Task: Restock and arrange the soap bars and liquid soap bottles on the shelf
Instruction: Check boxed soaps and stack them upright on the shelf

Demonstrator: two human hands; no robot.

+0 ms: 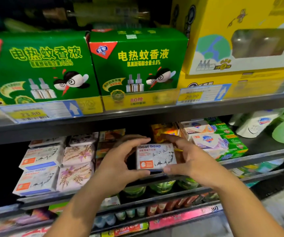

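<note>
A white Goat Soap bar box (155, 157) with an orange patch is held between both hands in front of the middle shelf. My left hand (119, 161) grips its left end with fingers over the top and thumb beneath. My right hand (187, 161) grips its right end the same way. To the left stand stacked goat soap boxes (40, 168) and floral soap boxes (77, 165). Right of the hands lie Safeguard soap packs (208, 141) and green soap packs (230, 141). White and green liquid soap refill pouches (257, 124) sit at the far right.
Above, green mosquito-liquid boxes (137, 64) and yellow boxes (240, 36) fill the upper shelf behind price tags (201, 94). Orange soap packs (163, 132) stand behind the hands. The metal shelf edge (257, 158) runs below, with jars and small bottles on lower shelves.
</note>
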